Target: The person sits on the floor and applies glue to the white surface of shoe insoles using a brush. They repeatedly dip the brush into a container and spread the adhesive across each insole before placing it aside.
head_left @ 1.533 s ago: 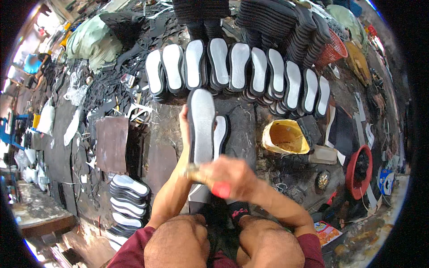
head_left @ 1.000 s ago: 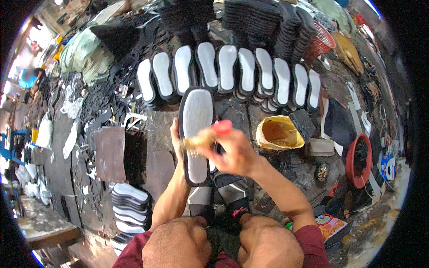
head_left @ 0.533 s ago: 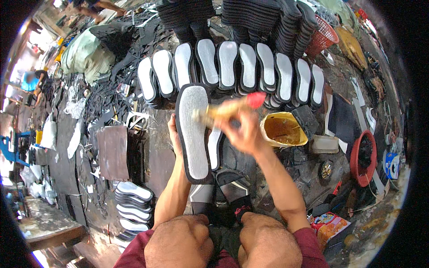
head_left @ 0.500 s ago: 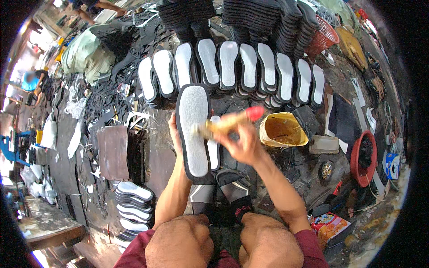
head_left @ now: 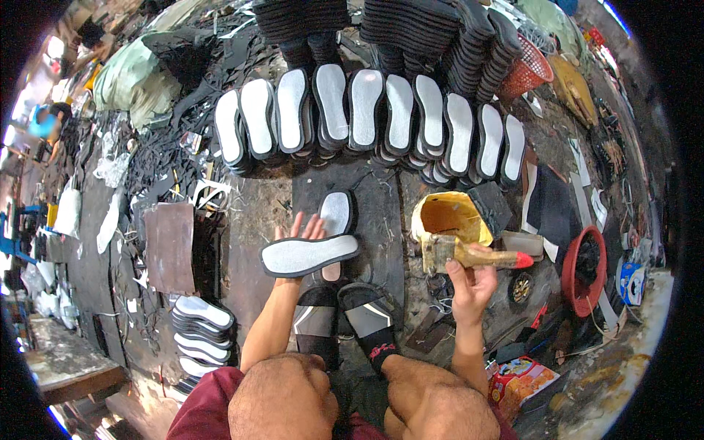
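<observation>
A shoe sole (head_left: 308, 255) with a white face and black edge lies crosswise on the palm of my left hand (head_left: 299, 227). The fingers stretch out past its far edge, and the thumb cannot be made out. Beneath and beyond it, another white-faced sole (head_left: 336, 209) rests on the dark floor board, partly covered. My right hand (head_left: 473, 287) grips a wide brush (head_left: 477, 256) by its wooden, red-tipped handle. The brush head points left, at the near rim of a yellow tub (head_left: 438, 210) smeared inside with a yellowish substance.
A curved row of stacked white-topped soles (head_left: 367, 110) stands ahead, with tall black sole stacks (head_left: 411, 33) behind. More soles (head_left: 202, 337) are piled at the near left, by a brown sheet stack (head_left: 170, 246). A red basin (head_left: 584, 271) stands right; black scraps (head_left: 194, 139) cover the far left.
The sole in my left hand has turned from lengthwise to crosswise. The brush has left its white face and moved right to the tub. My view has shifted slightly.
</observation>
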`<control>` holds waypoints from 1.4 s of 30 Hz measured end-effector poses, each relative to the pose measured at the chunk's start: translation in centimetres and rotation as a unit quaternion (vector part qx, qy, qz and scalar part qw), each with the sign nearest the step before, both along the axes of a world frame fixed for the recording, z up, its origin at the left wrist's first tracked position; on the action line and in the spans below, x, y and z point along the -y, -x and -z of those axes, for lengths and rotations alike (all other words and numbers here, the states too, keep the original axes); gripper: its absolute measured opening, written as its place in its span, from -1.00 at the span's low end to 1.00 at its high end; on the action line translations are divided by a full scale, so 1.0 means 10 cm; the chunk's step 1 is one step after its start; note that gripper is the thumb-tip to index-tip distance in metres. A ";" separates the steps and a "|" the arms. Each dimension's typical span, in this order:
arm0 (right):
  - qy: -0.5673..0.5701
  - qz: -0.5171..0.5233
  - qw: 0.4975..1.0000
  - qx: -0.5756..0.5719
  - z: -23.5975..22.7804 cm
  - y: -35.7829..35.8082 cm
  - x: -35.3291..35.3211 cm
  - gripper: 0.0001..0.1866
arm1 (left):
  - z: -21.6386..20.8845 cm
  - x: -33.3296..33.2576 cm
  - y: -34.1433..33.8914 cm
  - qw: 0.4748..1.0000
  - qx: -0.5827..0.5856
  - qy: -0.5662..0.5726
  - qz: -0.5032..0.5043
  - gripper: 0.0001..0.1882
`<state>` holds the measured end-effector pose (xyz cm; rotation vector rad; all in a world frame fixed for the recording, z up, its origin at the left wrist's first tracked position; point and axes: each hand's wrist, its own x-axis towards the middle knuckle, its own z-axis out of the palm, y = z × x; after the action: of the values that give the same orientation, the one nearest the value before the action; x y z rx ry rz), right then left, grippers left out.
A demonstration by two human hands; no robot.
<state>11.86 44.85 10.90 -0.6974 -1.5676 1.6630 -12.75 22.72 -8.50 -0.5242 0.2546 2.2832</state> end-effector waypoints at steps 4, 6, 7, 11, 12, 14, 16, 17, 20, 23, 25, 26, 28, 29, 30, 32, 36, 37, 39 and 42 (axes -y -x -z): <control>0.046 0.000 0.999 0.011 0.19 -0.14 0.05 -0.54 | 0.21 0.33 0.23 0.993 -0.099 -0.058 -0.011 -0.22; 0.046 0.003 0.999 0.018 0.18 -0.12 0.05 -0.53 | 0.20 0.41 0.40 0.996 -0.078 -0.016 -0.048 -0.13; 0.053 0.004 0.998 0.022 0.18 -0.15 0.09 -0.54 | 0.18 0.57 0.24 0.986 0.018 0.125 -0.106 -0.06; 0.050 0.021 0.998 0.011 0.25 -0.19 -0.02 -0.55 | 0.01 0.61 -0.15 0.978 0.047 0.176 -0.104 0.04; 0.062 0.021 0.998 0.015 0.25 -0.17 -0.01 -0.55 | 0.00 0.60 -0.16 0.973 -0.013 0.221 -0.073 -0.05; 0.075 0.015 0.997 0.003 0.23 -0.13 0.03 -0.54 | 0.03 0.40 -0.07 0.907 -0.097 0.410 -0.021 -0.17; 0.071 0.018 0.997 -0.012 0.26 -0.11 0.03 -0.53 | -0.04 0.18 0.06 0.858 -0.109 0.501 -0.015 -0.18; 0.070 0.035 0.997 -0.011 0.26 -0.14 0.01 -0.54 | -0.11 0.05 0.07 0.836 -0.120 0.535 -0.028 -0.15; 0.055 0.075 0.996 -0.002 0.26 -0.28 -0.09 -0.53 | -0.58 -0.49 0.00 0.761 -0.290 0.568 -0.121 -0.23; 0.049 0.094 0.994 0.030 0.23 -0.50 -0.16 -0.52 | -1.28 -1.37 0.39 0.741 -0.469 0.481 0.022 -0.10; 0.047 0.116 0.992 0.007 0.24 -0.45 -0.14 -0.51 | -1.31 -2.01 0.92 0.672 -0.564 0.479 -0.001 -0.14; 0.039 0.140 0.989 0.010 0.24 -0.53 -0.17 -0.51 | -1.52 -2.42 0.94 0.635 -0.595 0.492 0.030 -0.17; 0.024 0.142 0.990 -0.002 0.21 -0.46 -0.15 -0.51 | -1.51 -2.92 1.34 0.668 -0.575 0.467 0.065 -0.21; 0.012 0.150 0.989 -0.003 0.24 -0.47 -0.14 -0.52 | -1.53 -3.08 1.39 0.656 -0.566 0.494 0.077 -0.19; 0.002 0.155 0.988 -0.007 0.25 -0.47 -0.14 -0.52 | -1.55 -3.14 1.43 0.641 -0.556 0.522 0.087 -0.17; 0.004 0.158 0.987 -0.020 0.26 -0.46 -0.15 -0.53 | -1.41 -3.00 1.39 0.508 -0.608 0.610 -0.023 -0.09; -0.009 0.212 0.977 0.015 0.11 -0.71 -0.28 -0.55 | -1.05 -1.85 0.16 0.459 -0.672 0.571 -0.108 -0.37; -0.009 0.212 0.977 0.024 0.09 -0.66 -0.32 -0.55 | -0.89 -1.43 0.00 0.397 -0.710 0.575 -0.088 -0.39; 0.010 0.203 0.979 0.015 0.12 -0.41 -0.41 -0.62 | -0.22 -0.61 -0.08 0.285 -0.667 0.688 0.034 -0.22; 0.077 0.160 0.983 0.044 0.30 -0.08 -0.68 -0.69 | 0.36 -0.32 -0.27 0.283 -0.655 0.691 0.115 -0.07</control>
<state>12.70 51.64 7.95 -1.0565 -1.3119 1.5367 -10.02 25.94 -12.05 0.8624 2.8881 0.8608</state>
